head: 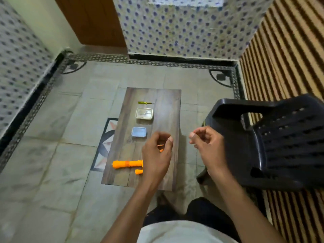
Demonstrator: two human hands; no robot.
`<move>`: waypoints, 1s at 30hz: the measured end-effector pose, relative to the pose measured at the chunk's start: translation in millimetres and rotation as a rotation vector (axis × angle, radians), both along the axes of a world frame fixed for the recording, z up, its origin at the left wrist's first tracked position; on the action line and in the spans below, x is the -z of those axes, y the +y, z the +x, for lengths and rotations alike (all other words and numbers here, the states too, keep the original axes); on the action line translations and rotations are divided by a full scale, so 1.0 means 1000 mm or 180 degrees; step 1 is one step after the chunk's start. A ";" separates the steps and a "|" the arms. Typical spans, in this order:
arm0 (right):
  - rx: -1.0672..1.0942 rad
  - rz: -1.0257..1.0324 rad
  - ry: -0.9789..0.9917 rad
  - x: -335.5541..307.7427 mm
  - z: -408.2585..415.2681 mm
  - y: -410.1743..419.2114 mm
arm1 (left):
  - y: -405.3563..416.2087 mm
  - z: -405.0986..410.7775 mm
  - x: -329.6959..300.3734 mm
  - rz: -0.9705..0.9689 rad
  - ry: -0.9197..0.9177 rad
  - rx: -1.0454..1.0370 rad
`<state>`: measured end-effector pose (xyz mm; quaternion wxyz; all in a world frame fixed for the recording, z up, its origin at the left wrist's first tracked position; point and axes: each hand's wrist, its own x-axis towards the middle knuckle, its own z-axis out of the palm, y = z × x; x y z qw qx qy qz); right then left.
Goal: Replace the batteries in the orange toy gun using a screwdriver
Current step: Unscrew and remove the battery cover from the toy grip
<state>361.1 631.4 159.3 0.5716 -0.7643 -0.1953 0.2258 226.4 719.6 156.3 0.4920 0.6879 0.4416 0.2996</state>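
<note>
The orange toy gun (127, 164) lies on a wooden board (168, 106) on the floor, barrel pointing left, its grip end hidden behind my left hand (157, 154). That hand hovers above the board with fingers loosely curled and holds nothing. My right hand (207, 142) hangs in the air to the right of the board, fingers loosely curled, empty. A green-handled screwdriver (145, 103) lies at the board's far end. Below it sit a white open box (144, 113) and a blue lid (139, 132).
A black plastic chair (273, 139) stands close on the right, beside a striped brown cloth (289, 55). Grey floor tiles (52, 155) surround the board. Dotted fabric covers furniture on the left and at the back. My knees are below the board.
</note>
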 end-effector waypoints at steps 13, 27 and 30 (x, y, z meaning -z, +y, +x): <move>-0.1462 -0.0306 0.0276 0.043 0.051 0.161 | 0.087 0.025 0.043 -0.0347 0.0482 -0.1244; -0.3754 -0.0423 0.0455 0.047 0.083 0.322 | 0.133 0.075 0.050 -0.0824 0.0146 -0.3696; -0.3975 -0.0403 0.0364 0.045 0.077 0.328 | 0.138 0.073 0.057 -0.0775 0.0017 -0.3952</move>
